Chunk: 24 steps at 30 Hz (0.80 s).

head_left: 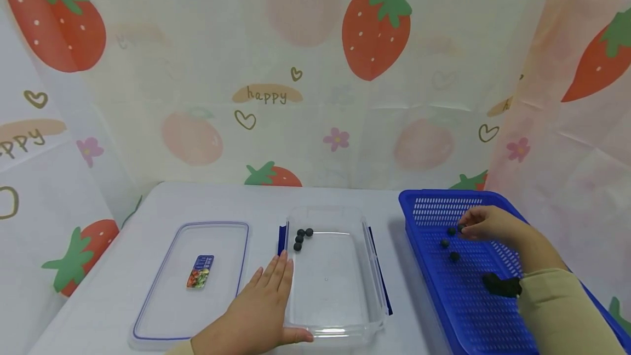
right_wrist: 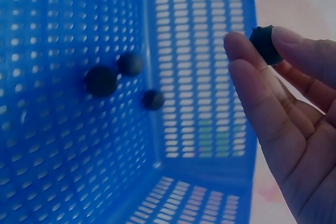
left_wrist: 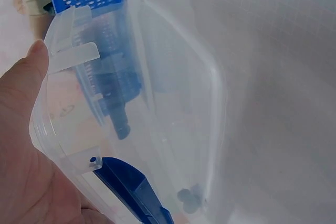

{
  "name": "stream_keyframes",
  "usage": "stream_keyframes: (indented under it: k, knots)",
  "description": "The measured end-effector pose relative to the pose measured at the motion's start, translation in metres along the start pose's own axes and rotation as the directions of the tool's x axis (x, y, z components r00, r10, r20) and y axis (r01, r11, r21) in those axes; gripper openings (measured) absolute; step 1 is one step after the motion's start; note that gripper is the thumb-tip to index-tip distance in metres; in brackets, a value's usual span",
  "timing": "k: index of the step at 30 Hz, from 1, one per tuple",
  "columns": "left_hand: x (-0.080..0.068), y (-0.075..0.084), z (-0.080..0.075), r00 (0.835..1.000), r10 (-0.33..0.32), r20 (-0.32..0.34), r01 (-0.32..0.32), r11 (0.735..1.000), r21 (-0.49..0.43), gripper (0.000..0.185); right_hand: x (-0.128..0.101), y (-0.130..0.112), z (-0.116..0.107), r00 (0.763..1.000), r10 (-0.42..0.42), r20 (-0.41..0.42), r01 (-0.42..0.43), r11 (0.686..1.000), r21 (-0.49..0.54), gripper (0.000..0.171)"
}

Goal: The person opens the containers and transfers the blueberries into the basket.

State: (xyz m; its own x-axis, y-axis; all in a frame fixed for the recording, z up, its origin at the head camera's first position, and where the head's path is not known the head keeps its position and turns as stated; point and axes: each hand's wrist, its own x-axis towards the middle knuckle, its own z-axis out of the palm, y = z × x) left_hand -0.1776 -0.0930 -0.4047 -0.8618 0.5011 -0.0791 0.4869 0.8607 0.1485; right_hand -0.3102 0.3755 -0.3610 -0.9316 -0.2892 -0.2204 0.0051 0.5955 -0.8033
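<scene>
My right hand is over the far part of the blue basket, pinching a blueberry between thumb and fingertips. The berry's small crown shows in the right wrist view. Several more dark blueberries lie on the basket floor below the hand. My left hand rests with straight fingers along the left side of a clear plastic container, its thumb at the near rim. Several blueberries sit close together in the container's far left corner.
A clear lid with a blue seal and a printed label lies left of the container. Blue latches hang folded out at the container's sides. A dark shape shows beside the right sleeve. A strawberry-print curtain stands behind the table.
</scene>
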Motion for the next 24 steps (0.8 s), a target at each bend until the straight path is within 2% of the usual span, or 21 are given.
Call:
stream_keyframes:
  k: [6, 15, 24]
  knots:
    - [0.000, 0.001, -0.001, 1.000, -0.008, 0.008, 0.008, 1.000, -0.006, 0.118, -0.004, 0.013, -0.006, 0.999, 0.032, 0.008, -0.033, 0.997, 0.065, 0.018]
    - [0.000, 0.001, -0.001, 1.000, 0.005, -0.021, -0.005, 1.000, 0.001, 0.117, -0.010, 0.024, -0.011, 0.993, 0.105, -0.048, -0.105, 0.994, 0.015, 0.015]
    - [0.000, 0.001, -0.002, 1.000, -0.005, 0.012, 0.005, 1.000, -0.016, 0.118, -0.014, 0.033, -0.014, 0.977, 0.197, -0.081, -0.196, 0.980, 0.012, 0.011]
